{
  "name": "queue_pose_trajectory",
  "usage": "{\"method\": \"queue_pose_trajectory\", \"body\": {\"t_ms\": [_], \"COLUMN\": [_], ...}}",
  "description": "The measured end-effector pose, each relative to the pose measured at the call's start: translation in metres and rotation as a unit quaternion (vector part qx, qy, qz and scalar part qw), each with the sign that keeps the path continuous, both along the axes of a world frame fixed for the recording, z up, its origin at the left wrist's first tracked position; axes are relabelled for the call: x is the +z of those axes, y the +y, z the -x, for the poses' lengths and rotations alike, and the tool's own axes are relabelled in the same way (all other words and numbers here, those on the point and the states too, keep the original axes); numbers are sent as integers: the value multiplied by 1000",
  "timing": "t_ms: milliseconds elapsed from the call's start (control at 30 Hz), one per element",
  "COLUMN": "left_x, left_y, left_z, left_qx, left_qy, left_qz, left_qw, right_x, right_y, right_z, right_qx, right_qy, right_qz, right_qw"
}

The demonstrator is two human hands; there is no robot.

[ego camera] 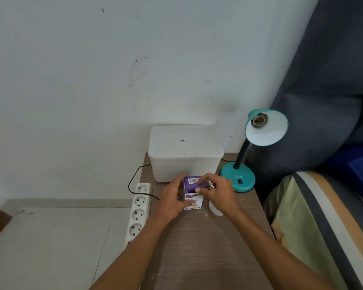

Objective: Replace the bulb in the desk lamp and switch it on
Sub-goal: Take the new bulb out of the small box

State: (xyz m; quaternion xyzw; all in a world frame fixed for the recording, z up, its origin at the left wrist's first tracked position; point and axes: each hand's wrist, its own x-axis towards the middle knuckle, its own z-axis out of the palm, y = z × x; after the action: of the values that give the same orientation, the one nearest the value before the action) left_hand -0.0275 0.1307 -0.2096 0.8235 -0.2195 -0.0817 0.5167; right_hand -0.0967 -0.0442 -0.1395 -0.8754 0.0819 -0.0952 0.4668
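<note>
Our lamp (258,130) at two o'clock has an empty socket; our left hand (172,200) grips the bulb box (193,186), right hand (217,192) fingers pinch its flap, bulb (211,185) alongside; fitting and switching remain.

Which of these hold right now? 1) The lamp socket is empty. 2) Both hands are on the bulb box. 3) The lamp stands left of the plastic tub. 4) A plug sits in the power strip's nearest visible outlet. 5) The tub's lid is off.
1) True: the lamp socket holds no bulb.
2) True: the left hand and right hand are on the box.
3) False: it stands right of the tub.
4) False: every visible outlet of the strip is empty.
5) False: the lid is on.
</note>
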Motion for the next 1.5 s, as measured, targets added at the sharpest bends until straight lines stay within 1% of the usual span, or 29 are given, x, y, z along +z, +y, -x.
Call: {"method": "queue_pose_trajectory", "body": {"t_ms": [200,500,733,833,933,1000,1067,1233,1333,1400,1467,1500], "left_x": [1,2,-1,-2,-5,-8,-10,-9,-8,-7,-6,-5], "left_y": [0,0,0,0,0,1,2,1,0,-1,-3,-4], "left_z": [1,2,2,4,8,12,15,20,18,12,4,0], "left_qx": [-7,-11,-13,-12,-20,-19,-10,1,24,40,55,63], "left_qy": [5,4,4,-13,-56,-99,-115,-110,-103,-103,-112,-113], "left_qz": [12,11,10,3,9,3,0,13,35,44,49,54], "left_qw": [1000,1000,1000,1000,998,995,993,994,994,993,991,990], "right_x": [-9,-15,-12,-9,-8,-9,-9,-8,-9,-7,-4,-2], "right_y": [5,5,6,9,10,10,11,11,12,8,2,-1], "right_z": [6,8,9,7,4,2,1,0,4,4,1,0], "right_qx": [-27,-36,-46,-54,-61,-62,-63,-113,-157,-183,-193,-192], "right_qy": [-28,-48,-30,-3,12,25,39,89,86,84,96,96], "right_qz": [68,75,36,-15,-59,-68,-73,-95,-77,-83,-121,-157], "right_qw": [997,995,998,998,996,995,995,985,981,976,969,964]}}
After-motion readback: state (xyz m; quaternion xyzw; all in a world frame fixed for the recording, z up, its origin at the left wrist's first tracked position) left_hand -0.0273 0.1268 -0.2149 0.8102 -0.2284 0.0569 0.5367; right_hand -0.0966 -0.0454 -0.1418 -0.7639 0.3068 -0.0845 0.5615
